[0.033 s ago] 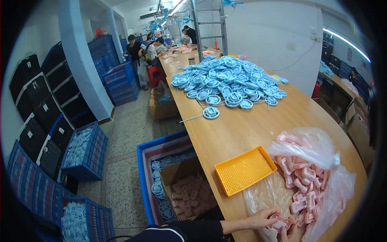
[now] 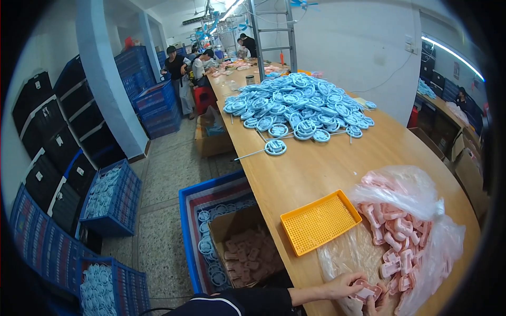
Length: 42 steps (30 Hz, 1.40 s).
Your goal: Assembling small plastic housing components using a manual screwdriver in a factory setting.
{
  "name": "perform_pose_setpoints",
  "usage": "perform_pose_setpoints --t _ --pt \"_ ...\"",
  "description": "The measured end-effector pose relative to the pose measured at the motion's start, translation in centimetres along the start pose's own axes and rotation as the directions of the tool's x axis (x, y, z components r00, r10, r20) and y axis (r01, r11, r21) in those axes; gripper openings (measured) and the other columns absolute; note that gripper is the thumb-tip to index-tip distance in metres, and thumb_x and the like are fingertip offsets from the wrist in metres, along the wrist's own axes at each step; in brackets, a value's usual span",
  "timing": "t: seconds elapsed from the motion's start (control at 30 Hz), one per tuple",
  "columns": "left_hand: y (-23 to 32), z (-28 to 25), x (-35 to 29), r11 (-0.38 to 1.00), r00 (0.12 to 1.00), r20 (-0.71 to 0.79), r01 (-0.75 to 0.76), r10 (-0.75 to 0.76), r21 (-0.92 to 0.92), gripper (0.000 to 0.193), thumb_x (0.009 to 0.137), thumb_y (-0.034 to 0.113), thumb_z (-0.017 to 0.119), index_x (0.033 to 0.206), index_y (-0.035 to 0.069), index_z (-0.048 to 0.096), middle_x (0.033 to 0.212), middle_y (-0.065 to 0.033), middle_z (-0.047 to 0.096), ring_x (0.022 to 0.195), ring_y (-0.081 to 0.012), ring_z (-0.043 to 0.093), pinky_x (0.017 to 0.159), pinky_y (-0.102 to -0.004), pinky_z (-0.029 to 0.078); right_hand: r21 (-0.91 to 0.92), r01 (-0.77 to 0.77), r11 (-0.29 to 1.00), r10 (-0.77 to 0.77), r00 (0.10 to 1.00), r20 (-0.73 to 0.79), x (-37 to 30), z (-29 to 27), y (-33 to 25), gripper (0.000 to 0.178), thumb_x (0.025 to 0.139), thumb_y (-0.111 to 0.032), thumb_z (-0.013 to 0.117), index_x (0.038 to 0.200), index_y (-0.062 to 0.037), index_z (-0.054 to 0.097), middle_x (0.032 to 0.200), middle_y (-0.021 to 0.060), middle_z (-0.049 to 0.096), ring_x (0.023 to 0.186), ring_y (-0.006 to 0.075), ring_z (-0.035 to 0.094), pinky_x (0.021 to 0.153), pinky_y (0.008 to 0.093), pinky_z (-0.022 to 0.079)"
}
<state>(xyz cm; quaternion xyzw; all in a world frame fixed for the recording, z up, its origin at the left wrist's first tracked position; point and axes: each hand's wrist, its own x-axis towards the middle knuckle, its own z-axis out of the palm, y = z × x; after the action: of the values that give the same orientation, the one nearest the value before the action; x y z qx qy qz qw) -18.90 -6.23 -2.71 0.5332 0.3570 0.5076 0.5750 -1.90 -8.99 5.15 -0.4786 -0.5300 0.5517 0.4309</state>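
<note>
1. The pink part (image 2: 368,290) is on the near, right-hand side of the yellow tray (image 2: 320,224), held between both hands; its long axis seems to run roughly crosswise from one hand to the other, slightly tilted.
2. The left hand (image 2: 345,286), nearer the tray, has its grip closed on the part's left and far edge, thumb and fingers bent around it.
3. The right hand (image 2: 380,304) has its grip closed at the part's near right side, fingers partly cut off or hidden. Neither hand is clearly nearer, since both touch the part; from the tray, the left comes first.
4. Right of the tray, loose pink parts (image 2: 399,231) spill from a clear plastic bag (image 2: 447,243), its film reaching just beside the tray's right edge.
5. Beyond the tray, on the same wooden desk (image 2: 284,174), rises a heap of light blue round pieces (image 2: 303,102).
6. Left of the tray and lower, a blue crate (image 2: 184,221) contains more blue pieces and a cardboard box (image 2: 224,224) of pink parts.
</note>
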Motion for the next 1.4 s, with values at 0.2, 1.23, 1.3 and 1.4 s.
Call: perform_pose_setpoints --t 0.2,1.23,1.3,1.4 --pt "1.7 0.5 -0.4 0.96 0.999 0.005 -0.039 0.039 0.277 0.027 0.089 0.018 0.054 0.111 0.003 0.055 0.086 -0.0148 0.063 0.081 -0.0226 0.063 0.072 -0.0345 0.05 0.0 0.01 1.0 -0.01 0.998 -0.056 -0.4 -0.8 1.0 0.032 0.091 -0.002 0.056 0.123 -0.006 0.054 0.087 -0.0056 0.052 0.062 0.0013 0.039 0.053 0.0149 0.029" --pt "1.3 1.5 -0.9 0.986 0.986 0.062 0.154 -0.158 0.062 0.027 0.09 0.009 0.05 0.117 0.004 0.052 0.097 -0.0033 0.058 0.09 -0.0109 0.056 0.075 -0.0282 0.049 -0.009 0.082 0.997 -0.083 0.994 -0.071 0.7 -3.4 4.4 0.043 0.083 -0.004 0.059 0.126 0.0 0.051 0.116 0.0047 0.053 0.107 0.0164 0.052 0.094 0.0311 0.043" --pt "4.1 0.2 0.1 0.949 0.949 0.174 0.219 -0.261 0.226 0.034 0.091 0.007 0.051 0.125 0.003 0.048 0.103 -0.0056 0.059 0.093 -0.0114 0.057 0.078 -0.028 0.05 -0.045 0.081 0.996 -0.084 0.994 -0.068 1.3 -3.2 4.0 0.043 0.084 -0.005 0.059 0.126 -0.0004 0.051 0.112 0.0046 0.056 0.103 0.0139 0.053 0.091 0.0279 0.044" --pt "3.6 -0.9 -0.6 0.941 0.946 0.138 0.311 -0.293 -0.136 0.039 0.096 0.008 0.052 0.133 0.0 0.044 0.116 -0.0095 0.058 0.1 -0.0144 0.059 0.085 -0.0296 0.052 0.005 0.042 0.999 -0.042 0.999 -0.017 1.8 -1.6 1.9 0.04 0.088 -0.005 0.06 0.126 0.0006 0.05 0.109 0.0047 0.058 0.097 0.0107 0.056 0.084 0.024 0.046"
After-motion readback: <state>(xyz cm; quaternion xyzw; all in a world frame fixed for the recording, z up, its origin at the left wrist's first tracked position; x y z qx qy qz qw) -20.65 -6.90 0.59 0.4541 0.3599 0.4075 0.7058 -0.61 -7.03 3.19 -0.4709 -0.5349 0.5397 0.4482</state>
